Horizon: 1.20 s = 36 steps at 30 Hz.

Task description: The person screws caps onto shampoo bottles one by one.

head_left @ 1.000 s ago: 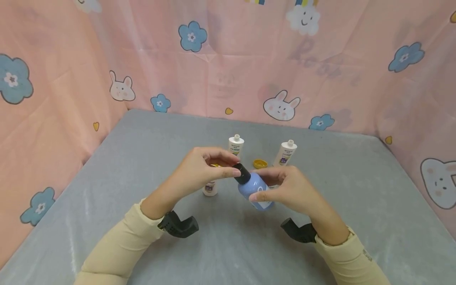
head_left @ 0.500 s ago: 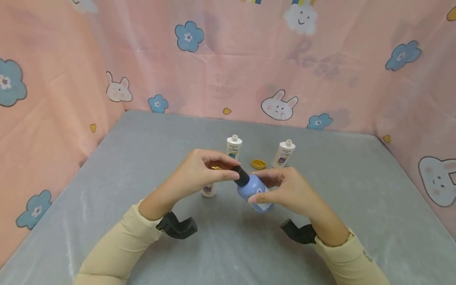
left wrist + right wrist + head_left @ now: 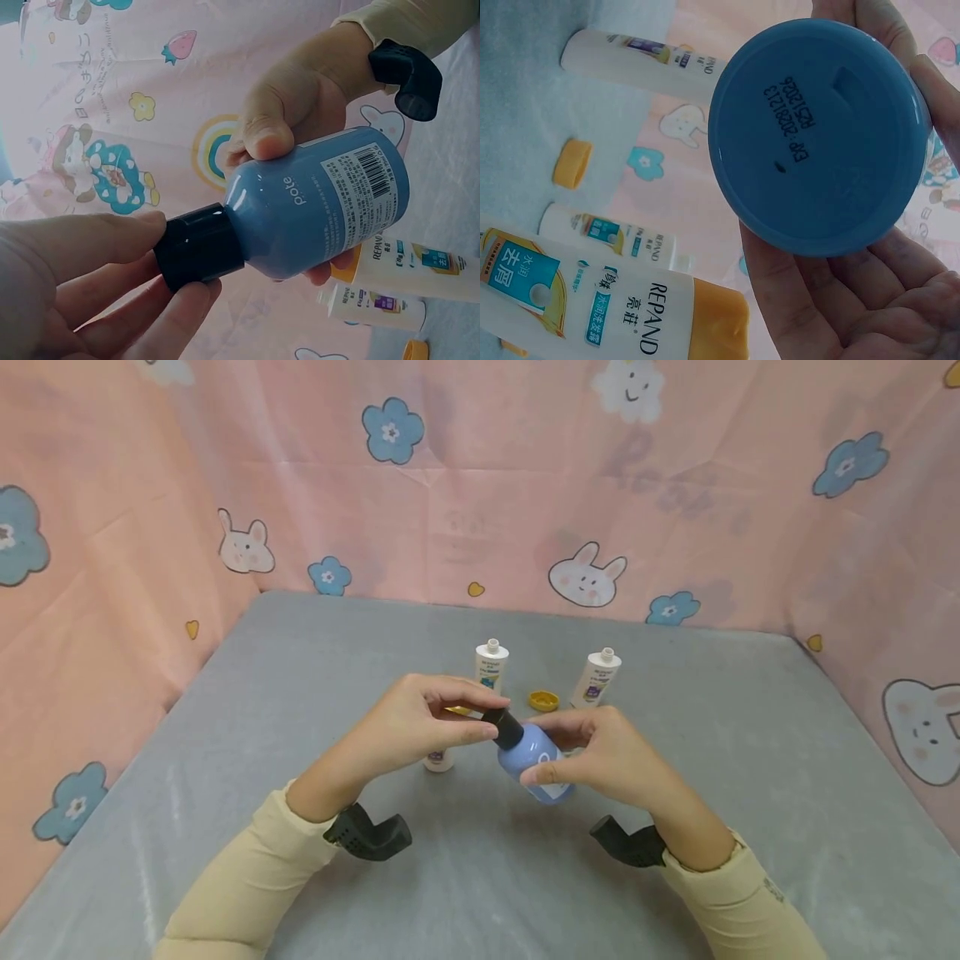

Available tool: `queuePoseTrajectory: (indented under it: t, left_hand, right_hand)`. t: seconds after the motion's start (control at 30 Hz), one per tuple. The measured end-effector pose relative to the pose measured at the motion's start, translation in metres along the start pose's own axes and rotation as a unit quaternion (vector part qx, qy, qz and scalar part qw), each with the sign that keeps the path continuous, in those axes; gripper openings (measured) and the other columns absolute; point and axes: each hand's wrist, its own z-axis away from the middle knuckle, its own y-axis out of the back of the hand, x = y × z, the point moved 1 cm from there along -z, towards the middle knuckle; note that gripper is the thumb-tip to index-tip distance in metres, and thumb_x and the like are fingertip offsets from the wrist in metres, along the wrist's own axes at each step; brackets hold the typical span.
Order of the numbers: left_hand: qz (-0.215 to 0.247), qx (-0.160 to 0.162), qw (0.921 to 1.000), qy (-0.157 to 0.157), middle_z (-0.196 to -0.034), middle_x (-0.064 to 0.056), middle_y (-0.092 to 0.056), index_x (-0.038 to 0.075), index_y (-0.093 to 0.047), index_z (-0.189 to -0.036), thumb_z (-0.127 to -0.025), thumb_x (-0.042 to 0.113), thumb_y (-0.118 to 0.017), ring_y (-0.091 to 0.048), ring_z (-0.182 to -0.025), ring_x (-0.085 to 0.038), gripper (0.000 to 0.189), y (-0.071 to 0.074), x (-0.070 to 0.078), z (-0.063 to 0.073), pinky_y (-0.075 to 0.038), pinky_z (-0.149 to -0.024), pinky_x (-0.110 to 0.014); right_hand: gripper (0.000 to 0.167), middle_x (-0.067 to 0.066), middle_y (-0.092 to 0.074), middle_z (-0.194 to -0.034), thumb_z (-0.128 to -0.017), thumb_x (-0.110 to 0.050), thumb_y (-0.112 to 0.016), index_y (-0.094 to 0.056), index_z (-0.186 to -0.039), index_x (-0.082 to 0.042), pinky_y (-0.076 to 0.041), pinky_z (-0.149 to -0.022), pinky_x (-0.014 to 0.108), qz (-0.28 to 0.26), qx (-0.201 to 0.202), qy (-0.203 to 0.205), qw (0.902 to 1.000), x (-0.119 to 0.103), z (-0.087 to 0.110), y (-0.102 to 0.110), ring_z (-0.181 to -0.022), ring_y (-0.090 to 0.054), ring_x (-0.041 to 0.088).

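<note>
In the head view, a blue bottle [image 3: 527, 752] with a black cap [image 3: 504, 728] is held tilted above the table, its cap end toward the left. My left hand [image 3: 420, 714] pinches the cap between thumb and fingers. My right hand [image 3: 600, 752] grips the bottle's body, thumb on the near side. From the left wrist view, the cap [image 3: 201, 244] sits at the bottle's neck, and a white barcode label [image 3: 356, 195] shows on the side. The right wrist view looks straight at the bottle's round base [image 3: 817, 142], printed with a date.
Behind the hands stand two uncapped white bottles [image 3: 491, 662] [image 3: 597, 677], with a yellow cap [image 3: 543, 700] lying between them. Another white bottle [image 3: 438, 760] is partly hidden by the left hand. A yellow-capped white bottle [image 3: 615, 292] shows close in the right wrist view.
The head view shifts slightly. Both hands keep their hold on the blue bottle and its cap, and the left hand's fingers move a little around the cap.
</note>
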Motion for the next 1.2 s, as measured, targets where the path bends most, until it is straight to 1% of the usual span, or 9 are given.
queuePoseTrajectory:
  t: [0.17, 0.37, 0.47, 0.6, 0.73, 0.83, 0.97, 1.07, 1.2]
  left_hand:
    - [0.010, -0.017, 0.9997, -0.014, -0.125, -0.006, -0.068, 0.009, -0.073, -0.120, -0.088, 0.008, -0.074, -0.071, -0.104, -0.016, 0.032, -0.0003, 0.0025, 0.0001, -0.060, -0.089, -0.031]
    - [0.015, -0.025, 0.9992, -0.028, -0.126, -0.009, -0.068, 0.005, -0.071, -0.121, -0.088, 0.005, -0.074, -0.071, -0.105, -0.019, 0.033, -0.0001, 0.0039, -0.0009, -0.059, -0.090, -0.032]
    - [0.010, -0.011, 0.9997, -0.019, -0.123, -0.007, -0.070, 0.007, -0.071, -0.121, -0.088, 0.010, -0.075, -0.072, -0.104, -0.019, 0.034, 0.0014, 0.0059, -0.0010, -0.060, -0.089, -0.033]
    - [-0.002, 0.015, 0.9997, 0.018, -0.116, 0.000, -0.073, 0.015, -0.073, -0.117, -0.085, 0.019, -0.079, -0.072, -0.102, -0.015, 0.033, 0.0024, 0.0054, -0.0007, -0.059, -0.088, -0.033]
    - [-0.021, 0.029, 0.9987, 0.037, -0.109, 0.001, -0.074, 0.019, -0.075, -0.113, -0.082, 0.023, -0.082, -0.071, -0.100, -0.017, 0.031, 0.0017, 0.0016, -0.0004, -0.057, -0.084, -0.033]
    - [-0.032, 0.038, 0.9981, 0.036, -0.103, -0.001, -0.074, 0.018, -0.075, -0.110, -0.082, 0.023, -0.082, -0.069, -0.096, -0.020, 0.029, 0.0011, -0.0001, -0.0006, -0.056, -0.080, -0.033]
    - [-0.028, 0.042, 0.9982, 0.033, -0.101, -0.003, -0.074, 0.016, -0.075, -0.109, -0.083, 0.022, -0.082, -0.068, -0.093, -0.019, 0.028, 0.0001, -0.0006, -0.0008, -0.056, -0.079, -0.032]
    - [-0.023, 0.038, 0.9987, 0.026, -0.102, -0.004, -0.074, 0.014, -0.075, -0.111, -0.084, 0.019, -0.081, -0.069, -0.093, -0.020, 0.028, -0.0010, -0.0002, -0.0010, -0.057, -0.081, -0.032]
    - [-0.023, 0.026, 0.9992, 0.019, -0.104, -0.004, -0.074, 0.015, -0.074, -0.113, -0.085, 0.018, -0.080, -0.070, -0.095, -0.022, 0.030, -0.0030, 0.0007, -0.0008, -0.056, -0.079, -0.032]
  right_hand:
    - [0.052, 0.009, -0.075, -0.107, -0.075, -0.031, -0.088, -0.072, -0.118, -0.008, -0.058, -0.076, 0.032, -0.002, -0.004, -0.003, 1.0000, 0.0000, 0.0002, 0.0012, -0.095, -0.070, 0.018]
    - [0.052, 0.009, -0.075, -0.108, -0.075, -0.030, -0.088, -0.072, -0.119, -0.008, -0.058, -0.074, 0.031, -0.008, -0.004, 0.000, 1.0000, 0.0008, 0.0006, 0.0020, -0.095, -0.070, 0.018]
    - [0.052, 0.009, -0.074, -0.108, -0.075, -0.031, -0.088, -0.072, -0.119, -0.008, -0.058, -0.074, 0.031, -0.006, -0.002, 0.003, 1.0000, -0.0009, -0.0005, 0.0023, -0.095, -0.070, 0.018]
    - [0.052, 0.008, -0.074, -0.108, -0.075, -0.032, -0.088, -0.072, -0.120, -0.010, -0.058, -0.074, 0.031, -0.005, -0.002, -0.003, 1.0000, -0.0027, -0.0010, 0.0023, -0.094, -0.069, 0.018]
    - [0.052, 0.008, -0.074, -0.108, -0.075, -0.032, -0.088, -0.072, -0.120, -0.010, -0.058, -0.074, 0.031, -0.012, -0.006, -0.010, 0.9999, -0.0021, 0.0001, 0.0012, -0.094, -0.069, 0.018]
    - [0.052, 0.009, -0.074, -0.108, -0.075, -0.030, -0.088, -0.072, -0.119, -0.008, -0.058, -0.073, 0.031, -0.013, 0.000, -0.006, 0.9999, -0.0011, 0.0006, 0.0010, -0.094, -0.068, 0.019]
    - [0.052, 0.009, -0.074, -0.108, -0.075, -0.031, -0.088, -0.072, -0.119, -0.007, -0.058, -0.073, 0.031, -0.008, 0.006, -0.002, 1.0000, -0.0010, 0.0006, 0.0021, -0.093, -0.068, 0.020]
    - [0.052, 0.010, -0.074, -0.109, -0.075, -0.031, -0.088, -0.072, -0.119, -0.007, -0.058, -0.074, 0.031, -0.005, 0.006, 0.002, 1.0000, -0.0009, 0.0005, 0.0029, -0.094, -0.069, 0.020]
    - [0.052, 0.010, -0.074, -0.108, -0.075, -0.030, -0.088, -0.072, -0.119, -0.007, -0.059, -0.075, 0.031, -0.004, 0.006, -0.005, 1.0000, 0.0004, 0.0019, 0.0039, -0.093, -0.069, 0.020]
